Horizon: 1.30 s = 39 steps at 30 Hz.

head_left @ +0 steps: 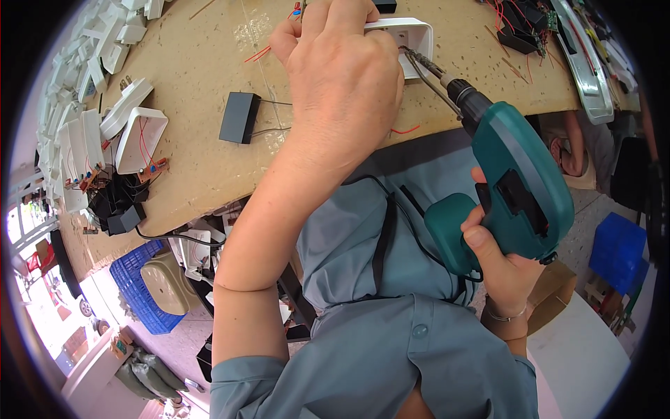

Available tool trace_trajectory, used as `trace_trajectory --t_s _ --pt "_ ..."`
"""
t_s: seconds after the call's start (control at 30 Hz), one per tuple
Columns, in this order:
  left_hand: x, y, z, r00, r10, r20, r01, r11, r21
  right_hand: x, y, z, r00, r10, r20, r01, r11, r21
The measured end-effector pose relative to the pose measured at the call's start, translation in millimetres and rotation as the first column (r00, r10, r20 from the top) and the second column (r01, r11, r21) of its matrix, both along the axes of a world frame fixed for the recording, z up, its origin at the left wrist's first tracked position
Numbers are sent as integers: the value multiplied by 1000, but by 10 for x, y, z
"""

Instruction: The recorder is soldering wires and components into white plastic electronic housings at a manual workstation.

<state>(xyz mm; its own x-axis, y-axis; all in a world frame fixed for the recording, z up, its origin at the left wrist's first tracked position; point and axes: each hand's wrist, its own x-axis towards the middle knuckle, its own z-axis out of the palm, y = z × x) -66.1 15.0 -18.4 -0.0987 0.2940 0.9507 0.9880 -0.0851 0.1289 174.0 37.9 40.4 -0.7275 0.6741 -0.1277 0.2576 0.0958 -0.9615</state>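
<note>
My right hand [499, 255] is wrapped round the handle of a green corded soldering gun [527, 181], fingers near its black trigger. The gun's dark metal tip, with a thin tube beside it, reaches into a white plastic case [417, 35] at the table's near edge. Over the left end of that case lies my left hand [342, 63], fingers bent and closed. What those fingers hold is hidden. Red wires and a small blue part [296, 8] show beside them. A black box [239, 117] with two dark leads lies left of my left wrist.
White cases [142, 140] with wires, circuit boards and black boxes crowd the table's left side, before a pile of white parts [108, 42]. Black parts with red wires [520, 28] and a long clear-and-white housing [586, 70] lie right. A blue basket [139, 286] stands below left.
</note>
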Motion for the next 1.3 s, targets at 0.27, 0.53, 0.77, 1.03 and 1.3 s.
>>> trace_trajectory --t_s 0.27,0.53,0.77,1.03,1.3 --pt "-44 63 8 991 72 -112 -63 994 84 2 1 39 1000 3 6 -3 1000 -18" --pt "-43 56 14 990 76 -119 -67 995 80 60 -13 61 1000 14 0 -14 998 -67" --pt "205 -89 304 980 196 -22 -195 949 -246 125 -54 22 987 -124 -100 114 989 -98" --pt "217 -149 343 942 334 10 -269 775 -572 151 0 -52 945 -183 -272 210 975 71" --pt "336 -566 374 999 33 25 -13 822 -570 242 106 -108 932 -174 -317 225 965 131"
